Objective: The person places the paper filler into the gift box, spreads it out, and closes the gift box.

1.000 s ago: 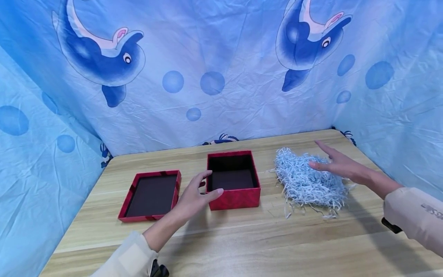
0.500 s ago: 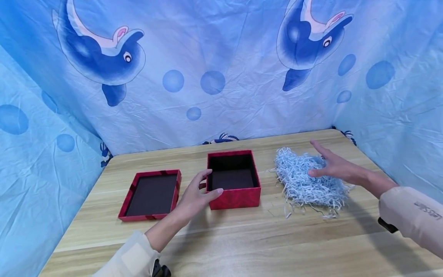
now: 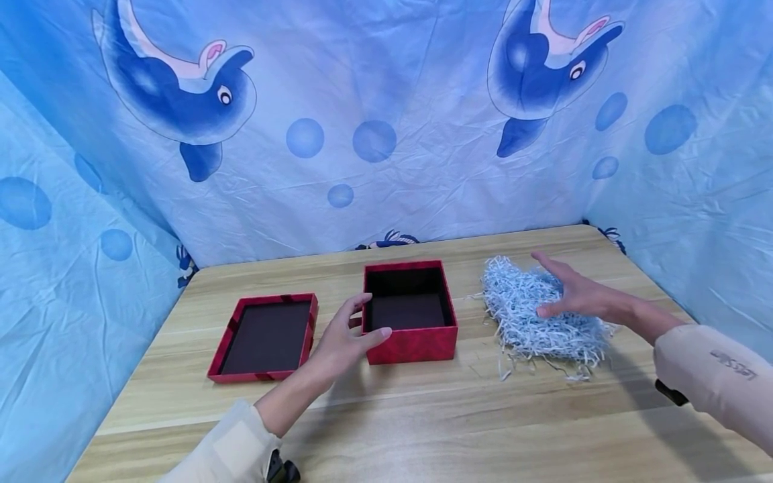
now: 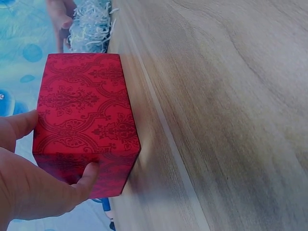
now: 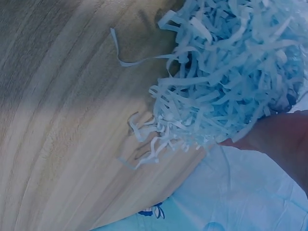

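Observation:
A red patterned box (image 3: 410, 345) with a dark interior stands mid-table, its top uncovered. At its left front corner is my left hand (image 3: 341, 339), thumb and index finger spread apart. The thumb (image 4: 86, 180) lies against the box side in the left wrist view, with a fingertip at the rim. To the right lies a loose heap of pale blue shredded paper (image 3: 519, 315). Close over this heap is my right hand (image 3: 576, 292), its thumb and fingers spread apart. In the right wrist view the paper hides most of that hand.
A shallow red lid (image 3: 266, 377) with a dark inside lies left of the box. A few loose paper strands (image 3: 504, 370) lie beside the heap. The wooden table (image 3: 435, 422) backs onto a blue dolphin-print curtain (image 3: 266, 201), which also hangs at both sides.
My right hand has moved left and lower toward the shredded paper. The left hand stays at the box's corner, and the box and lid keep their places.

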{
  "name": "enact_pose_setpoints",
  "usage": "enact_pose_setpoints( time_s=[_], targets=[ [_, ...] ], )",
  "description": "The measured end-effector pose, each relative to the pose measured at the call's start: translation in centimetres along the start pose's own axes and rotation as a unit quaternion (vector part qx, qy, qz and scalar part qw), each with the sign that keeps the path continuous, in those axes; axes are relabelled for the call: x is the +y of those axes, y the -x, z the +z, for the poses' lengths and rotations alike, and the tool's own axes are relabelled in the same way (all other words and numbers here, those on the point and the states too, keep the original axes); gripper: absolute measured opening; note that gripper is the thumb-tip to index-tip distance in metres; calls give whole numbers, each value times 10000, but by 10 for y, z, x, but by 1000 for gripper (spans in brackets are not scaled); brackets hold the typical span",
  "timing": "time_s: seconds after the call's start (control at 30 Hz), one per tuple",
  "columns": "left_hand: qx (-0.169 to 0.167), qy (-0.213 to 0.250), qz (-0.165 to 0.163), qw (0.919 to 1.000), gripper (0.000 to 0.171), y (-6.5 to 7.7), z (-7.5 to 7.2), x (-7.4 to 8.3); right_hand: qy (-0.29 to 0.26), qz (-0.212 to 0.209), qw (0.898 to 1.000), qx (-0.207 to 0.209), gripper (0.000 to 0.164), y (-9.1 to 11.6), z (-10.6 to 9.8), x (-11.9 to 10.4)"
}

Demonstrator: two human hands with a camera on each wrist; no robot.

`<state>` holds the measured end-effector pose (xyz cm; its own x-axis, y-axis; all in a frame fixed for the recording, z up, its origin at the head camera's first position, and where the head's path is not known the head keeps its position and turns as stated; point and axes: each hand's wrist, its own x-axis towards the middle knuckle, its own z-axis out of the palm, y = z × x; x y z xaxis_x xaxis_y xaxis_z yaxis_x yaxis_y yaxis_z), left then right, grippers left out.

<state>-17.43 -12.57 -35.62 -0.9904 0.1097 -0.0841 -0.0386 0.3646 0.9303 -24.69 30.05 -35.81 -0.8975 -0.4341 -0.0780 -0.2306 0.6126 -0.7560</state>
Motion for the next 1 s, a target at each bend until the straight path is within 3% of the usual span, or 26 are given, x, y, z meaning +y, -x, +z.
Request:
enact_pose_setpoints(
  time_s=[0.37, 0.67, 1.0],
  targets=[
    [-107, 162, 111, 9997, 72, -1, 1, -1, 830, -698, 9938, -236, 117, -7, 19, 13],
    [-94, 104, 68, 9999, 73, -1, 1, 0, 1828, -194, 9829, -77, 116, -7, 27, 12],
    [-76, 74, 7, 9999, 77, -1, 0, 0, 2068, 192, 9782, 53, 102, -15, 30, 15]
  ],
)
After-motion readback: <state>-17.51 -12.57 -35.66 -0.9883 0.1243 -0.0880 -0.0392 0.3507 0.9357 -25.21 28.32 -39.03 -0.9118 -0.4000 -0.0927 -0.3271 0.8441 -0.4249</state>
